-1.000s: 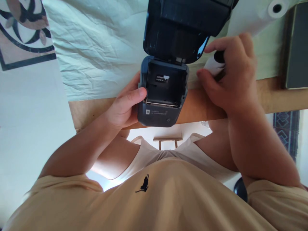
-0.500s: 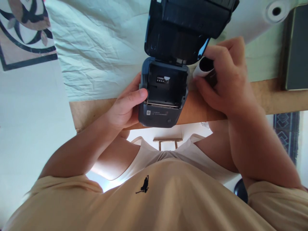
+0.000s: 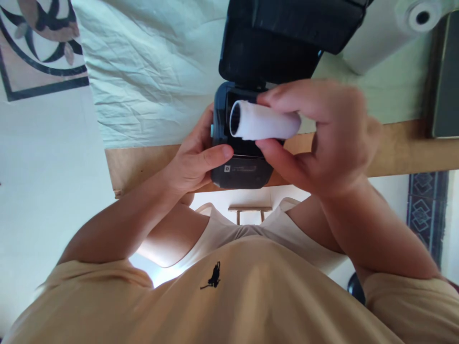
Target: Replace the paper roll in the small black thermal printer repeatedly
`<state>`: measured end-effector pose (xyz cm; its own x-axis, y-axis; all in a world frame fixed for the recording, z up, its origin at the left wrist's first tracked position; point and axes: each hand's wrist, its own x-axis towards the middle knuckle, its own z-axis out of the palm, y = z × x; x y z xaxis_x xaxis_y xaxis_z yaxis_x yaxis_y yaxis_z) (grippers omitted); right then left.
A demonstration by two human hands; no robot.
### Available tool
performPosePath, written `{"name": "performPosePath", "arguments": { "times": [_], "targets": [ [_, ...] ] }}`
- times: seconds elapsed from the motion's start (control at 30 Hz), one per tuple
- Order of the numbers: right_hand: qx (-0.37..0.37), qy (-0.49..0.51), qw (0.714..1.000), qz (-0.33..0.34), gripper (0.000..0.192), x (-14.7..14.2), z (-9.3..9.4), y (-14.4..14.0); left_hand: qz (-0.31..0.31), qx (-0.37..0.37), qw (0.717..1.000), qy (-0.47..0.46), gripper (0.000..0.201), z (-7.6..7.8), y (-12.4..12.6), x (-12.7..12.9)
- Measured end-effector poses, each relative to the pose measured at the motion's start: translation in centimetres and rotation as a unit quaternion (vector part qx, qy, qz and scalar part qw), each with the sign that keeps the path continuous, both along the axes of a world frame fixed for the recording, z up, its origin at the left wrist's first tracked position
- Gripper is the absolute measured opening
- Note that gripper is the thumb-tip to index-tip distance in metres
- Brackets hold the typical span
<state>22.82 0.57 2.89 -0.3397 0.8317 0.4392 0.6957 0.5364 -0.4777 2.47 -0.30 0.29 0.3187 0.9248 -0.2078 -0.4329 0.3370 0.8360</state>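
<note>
A small black label printer (image 3: 244,174) is at the table's front edge, its lid (image 3: 268,57) flipped open away from me. My left hand (image 3: 199,160) grips the printer's left side, thumb on the near left rim. Between thumb and fingers of my right hand (image 3: 326,138) is a white paper roll (image 3: 268,122) with a hollow core. It lies sideways over the printer's open compartment, its open end toward the left. Whether the roll touches the compartment floor is hidden by the roll itself.
A pale green cloth (image 3: 150,76) covers much of the wooden table (image 3: 143,162). At the back right lies a large white roll (image 3: 390,33), with a dark flat object (image 3: 446,81) beside it at the right edge. My legs are below the table edge.
My right hand has brought the paper roll leftward from beside the printer to above its compartment, and the roll now lies sideways. My left hand keeps its grip on the printer.
</note>
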Motion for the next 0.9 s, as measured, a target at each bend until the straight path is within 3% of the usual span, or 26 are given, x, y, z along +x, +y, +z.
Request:
{"name": "performPosePath", "arguments": {
  "times": [0.1,0.17,0.2,0.3,0.47,0.73,0.9],
  "targets": [
    [0.095,-0.019,0.995,0.0,0.028,-1.0,0.1,0.4,-0.04,-0.022,0.999,0.007,0.062,0.1,0.2,-0.6],
    [0.12,-0.013,0.993,-0.014,0.023,-1.1,0.0,0.5,-0.069,-0.018,0.997,0.005,0.062,0.0,0.2,-0.8],
    [0.125,-0.004,0.992,-0.015,0.02,-1.1,-0.1,0.6,-0.032,0.005,0.999,-0.002,0.054,-0.1,0.1,-0.8],
    [0.129,0.019,0.992,-0.004,0.014,-1.1,-0.3,0.6,-0.018,0.003,1.0,0.01,0.046,-0.1,-0.1,-0.7],
    [0.096,0.05,0.994,0.002,0.011,-1.6,-0.1,0.5,-0.002,-0.05,0.998,0.032,0.068,0.6,0.0,-0.2],
    [0.114,0.065,0.991,0.001,0.015,-1.9,-0.6,0.7,-0.024,-0.006,0.999,0.023,0.044,0.4,0.2,-0.5],
    [0.142,0.006,0.989,-0.04,0.009,-1.7,-0.3,0.1,-0.027,0.006,0.999,0.023,0.047,-0.2,0.1,-0.7]
  ]
}}
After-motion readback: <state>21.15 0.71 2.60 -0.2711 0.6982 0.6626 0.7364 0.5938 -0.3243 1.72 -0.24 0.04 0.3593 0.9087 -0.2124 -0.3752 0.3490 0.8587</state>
